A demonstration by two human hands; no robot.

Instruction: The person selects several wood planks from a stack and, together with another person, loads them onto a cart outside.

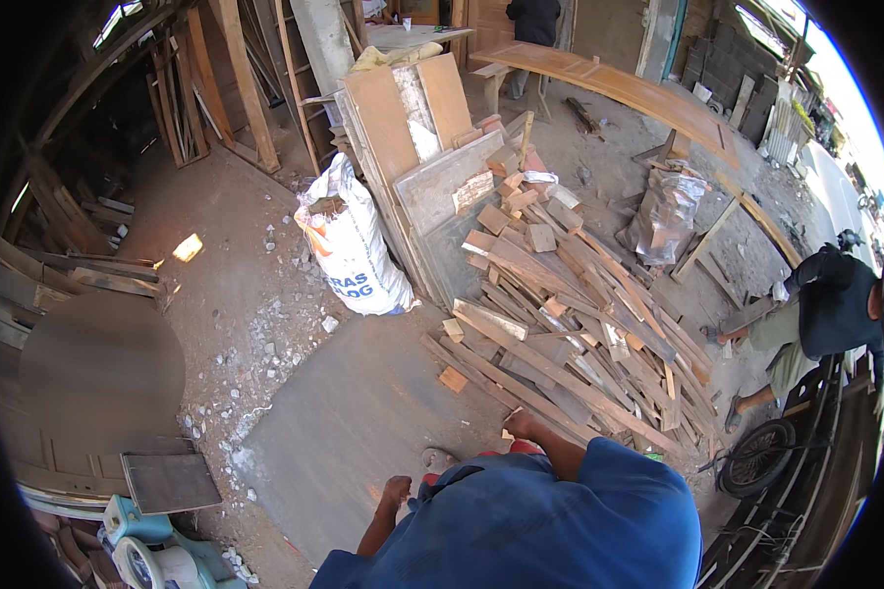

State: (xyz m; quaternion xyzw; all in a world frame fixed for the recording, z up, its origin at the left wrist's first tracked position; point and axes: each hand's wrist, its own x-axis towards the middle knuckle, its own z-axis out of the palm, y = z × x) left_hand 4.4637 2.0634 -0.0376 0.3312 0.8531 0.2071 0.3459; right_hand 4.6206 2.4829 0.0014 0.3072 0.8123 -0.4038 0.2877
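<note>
My left hand (396, 488) hangs low beside my body, over the flat grey ground sheet (339, 422). Its fingers are curled in, and nothing shows in them. My right hand (523, 424) is held in front of my body, close to the near edge of a big heap of wood offcuts (570, 324). Those fingers look curled too; a small pale spot shows at them, too small to name. Long strips and short blocks lie tangled in the heap. A small wood block (453, 379) sits on the ground at its left edge.
A full white sack (357, 255) stands by leaning boards (383, 128). Rubble (265, 344) is strewn to the left. A long wooden panel (609, 79) rests on supports at the back. At right, another person (835, 304) bends near a wheel (756, 458).
</note>
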